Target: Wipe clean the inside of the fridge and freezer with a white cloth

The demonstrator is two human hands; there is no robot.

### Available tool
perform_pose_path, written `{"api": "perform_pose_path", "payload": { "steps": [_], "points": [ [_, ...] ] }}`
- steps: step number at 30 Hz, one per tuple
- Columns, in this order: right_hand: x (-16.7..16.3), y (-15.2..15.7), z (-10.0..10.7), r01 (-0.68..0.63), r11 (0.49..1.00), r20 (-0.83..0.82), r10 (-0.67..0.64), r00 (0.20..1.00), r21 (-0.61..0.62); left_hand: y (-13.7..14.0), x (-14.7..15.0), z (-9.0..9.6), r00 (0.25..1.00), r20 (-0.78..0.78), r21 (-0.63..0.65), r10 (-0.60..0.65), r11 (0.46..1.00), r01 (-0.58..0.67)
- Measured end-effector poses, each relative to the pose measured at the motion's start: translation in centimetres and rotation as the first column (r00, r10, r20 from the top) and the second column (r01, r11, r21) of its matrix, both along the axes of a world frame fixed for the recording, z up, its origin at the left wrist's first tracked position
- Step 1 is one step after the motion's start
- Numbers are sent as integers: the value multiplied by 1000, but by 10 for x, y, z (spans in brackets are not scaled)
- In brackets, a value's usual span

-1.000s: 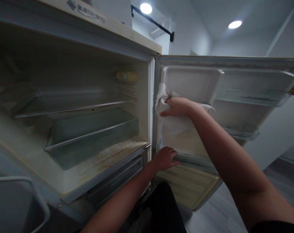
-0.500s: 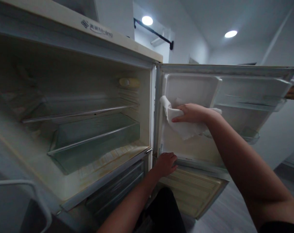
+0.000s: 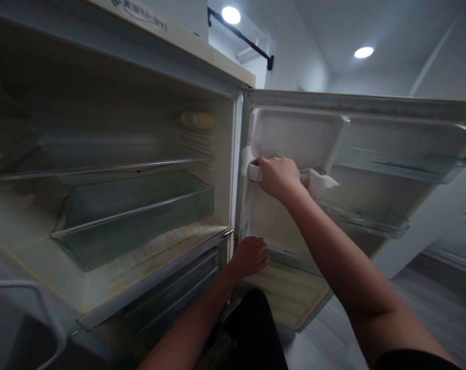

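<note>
My right hand (image 3: pixel 279 174) is closed around a bunched white cloth (image 3: pixel 318 181) and presses it to the inner face of the open fridge door (image 3: pixel 290 131), near the hinge side. Cloth sticks out on both sides of the fist. Lower down, my left hand (image 3: pixel 251 256) rests at the door's bottom corner by the hinge, fingers stretched and thumb apart, with nothing in it. Clear door shelves (image 3: pixel 394 167) lie to the right of the cloth.
Inside the fridge on the left are a glass shelf (image 3: pixel 101 168), a clear drawer (image 3: pixel 140 213) and a pale yellow lamp cover (image 3: pixel 198 119). The stained fridge floor (image 3: pixel 171 246) shows below. A lower door (image 3: pixel 290 295) also stands open, beside my dark-clothed knee (image 3: pixel 256 329).
My right hand has moved left toward the hinge side, and the cloth has gone from spread out to bunched. The door appears swung a little wider. My left hand stays at the bottom corner.
</note>
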State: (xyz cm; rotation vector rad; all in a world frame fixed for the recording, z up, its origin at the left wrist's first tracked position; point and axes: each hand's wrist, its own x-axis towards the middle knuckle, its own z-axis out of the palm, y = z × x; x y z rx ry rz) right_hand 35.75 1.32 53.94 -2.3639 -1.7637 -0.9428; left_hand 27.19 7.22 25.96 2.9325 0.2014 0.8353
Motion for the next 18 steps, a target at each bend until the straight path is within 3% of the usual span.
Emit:
{"api": "perform_pose_path", "payload": {
  "steps": [6,18],
  "points": [
    [-31,31,-21,12,978,14,-15,1000,207,4,-13,0,999,16,-20,-41,999,41],
    [-43,40,-32,-87,978,98,69,993,187,16,-32,-3,999,-16,-13,-47,999,47]
  ]
}}
